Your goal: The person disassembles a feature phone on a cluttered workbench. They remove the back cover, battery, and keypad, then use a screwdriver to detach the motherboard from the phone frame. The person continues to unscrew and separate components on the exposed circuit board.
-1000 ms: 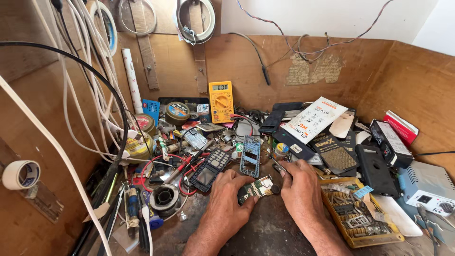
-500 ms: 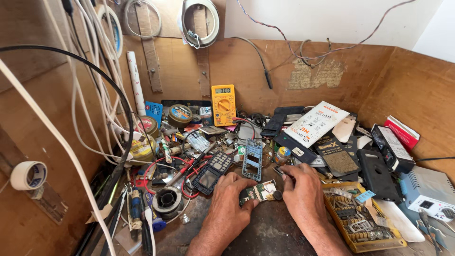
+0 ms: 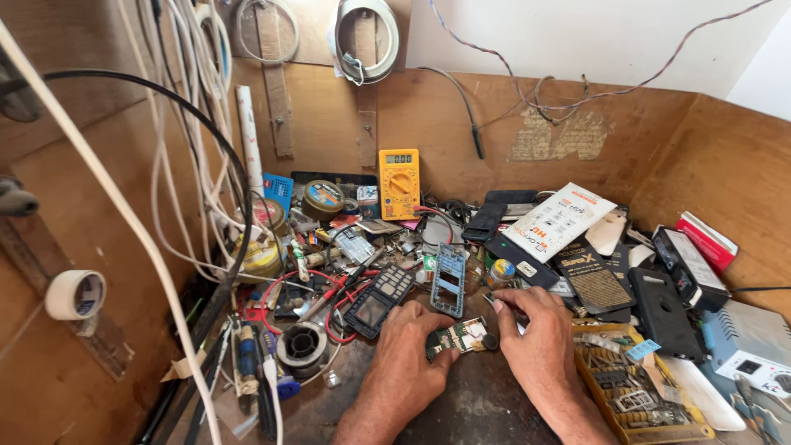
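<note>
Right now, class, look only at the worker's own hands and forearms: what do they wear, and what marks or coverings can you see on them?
Both are bare. The left hand and the right hand have no gloves, and no rings or watch show. The forearms are uncovered down to the bottom edge of the picture, with no sleeve, strap or cable on them. Fingernails are short. No markings can be made out.

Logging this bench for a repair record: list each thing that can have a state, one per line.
left hand: rests on the bench, fingers pinning the circuit board
right hand: grips a thin metal tool at the board's edge
circuit board: bare, out of its case, lying flat
multimeter: upright against the back wall, display lit
keypad phone: lying face up, screen dark
phone frame: empty, stripped
tape roll: hung on the left wall
</note>
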A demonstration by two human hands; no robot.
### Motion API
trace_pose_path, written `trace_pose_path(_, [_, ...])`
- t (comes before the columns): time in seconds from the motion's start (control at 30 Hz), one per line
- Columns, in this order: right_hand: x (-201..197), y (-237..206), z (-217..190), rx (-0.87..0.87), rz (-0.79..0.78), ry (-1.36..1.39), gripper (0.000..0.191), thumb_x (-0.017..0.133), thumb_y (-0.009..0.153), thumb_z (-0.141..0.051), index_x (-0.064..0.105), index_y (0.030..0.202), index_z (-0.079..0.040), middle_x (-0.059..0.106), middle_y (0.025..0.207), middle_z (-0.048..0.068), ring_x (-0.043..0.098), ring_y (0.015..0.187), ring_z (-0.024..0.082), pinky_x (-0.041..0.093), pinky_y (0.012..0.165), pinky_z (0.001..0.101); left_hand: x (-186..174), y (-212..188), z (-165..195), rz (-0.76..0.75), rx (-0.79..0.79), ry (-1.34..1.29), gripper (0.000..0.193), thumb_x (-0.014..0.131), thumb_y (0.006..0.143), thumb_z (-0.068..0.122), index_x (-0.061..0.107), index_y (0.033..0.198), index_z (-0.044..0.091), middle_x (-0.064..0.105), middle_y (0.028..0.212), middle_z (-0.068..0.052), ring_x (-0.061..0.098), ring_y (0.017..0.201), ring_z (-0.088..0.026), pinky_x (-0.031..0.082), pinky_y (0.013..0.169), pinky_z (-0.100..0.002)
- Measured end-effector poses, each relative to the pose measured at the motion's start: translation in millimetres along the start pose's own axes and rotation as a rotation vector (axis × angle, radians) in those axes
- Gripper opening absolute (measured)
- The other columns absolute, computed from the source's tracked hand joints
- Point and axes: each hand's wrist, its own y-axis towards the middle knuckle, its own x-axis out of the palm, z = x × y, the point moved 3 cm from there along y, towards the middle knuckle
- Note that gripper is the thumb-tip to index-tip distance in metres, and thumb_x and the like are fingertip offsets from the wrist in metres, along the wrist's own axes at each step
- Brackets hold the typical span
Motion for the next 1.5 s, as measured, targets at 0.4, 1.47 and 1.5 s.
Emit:
trace_pose_path(0.4, [16.2, 33.6, -53.3, 0.030, -0.316, -0.099, 0.065, 0.087, 0.073, -0.043, 0.068, 0.119, -0.002, 0.074, 0.091, 0.019, 0.064, 0.094, 0.038, 0.050, 0.085, 0.0478, 5.1, 2.2, -7.4, 0.036, 0.130, -0.030, 0.034, 0.081, 0.074, 0.008, 0.072, 0.106, 0.002, 0.062, 0.112, -0.014, 0.054, 0.115, -0.036, 0.042, 0.100, -0.048])
trace_pose_path(1.47, [-41.7, 27.9, 22.4, 0.241, 0.067, 0.051, 0.028, 0.077, 0.090, -0.030, 0.080, 0.110, -0.010, 0.077, 0.085, 0.013, 0.072, 0.072, 0.023, 0.055, 0.069, 0.0387, 0.5, 0.9, -6.4, 0.154, 0.162, 0.030, 0.030, 0.079, 0.083, 0.018, 0.073, 0.109, 0.002, 0.061, 0.108, -0.015, 0.054, 0.112, -0.037, 0.045, 0.097, -0.047])
trace_pose_path(1.5, [-36.4, 25.6, 16.4, 0.190, 0.061, 0.060, 0.028, 0.077, 0.090, -0.030, 0.080, 0.109, -0.010, 0.077, 0.087, 0.013, 0.071, 0.073, 0.023, 0.055, 0.069, 0.0382, -1.0, -0.1, -6.8, 0.159, 0.156, 0.030, 0.030, 0.079, 0.084, 0.017, 0.072, 0.109, 0.002, 0.061, 0.108, -0.015, 0.054, 0.112, -0.036, 0.045, 0.097, -0.047])
